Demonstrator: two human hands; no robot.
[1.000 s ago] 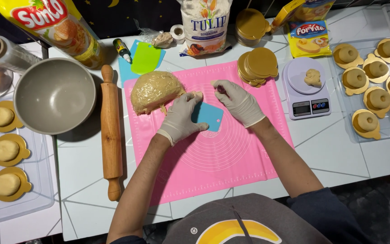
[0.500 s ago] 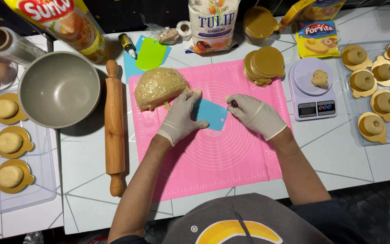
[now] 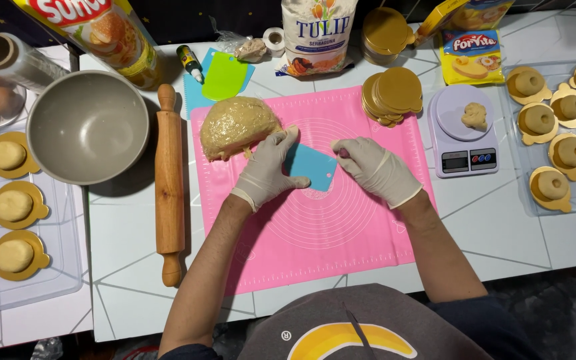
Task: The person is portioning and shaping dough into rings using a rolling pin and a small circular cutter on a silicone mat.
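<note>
Head view, left hand (image 3: 269,170) grip holding blue scraper (image 3: 311,168) as before, right hand (image 3: 375,168) pinching dough bit, now nearer scraper

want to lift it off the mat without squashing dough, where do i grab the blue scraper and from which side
Judging by its pose, grip the blue scraper at its lower right corner, coming from the right. It lies flat on the pink mat, and that corner is bare. The left hand covers its left edge, with the dough mound just beyond; the right hand sits beside the free edge.
</note>
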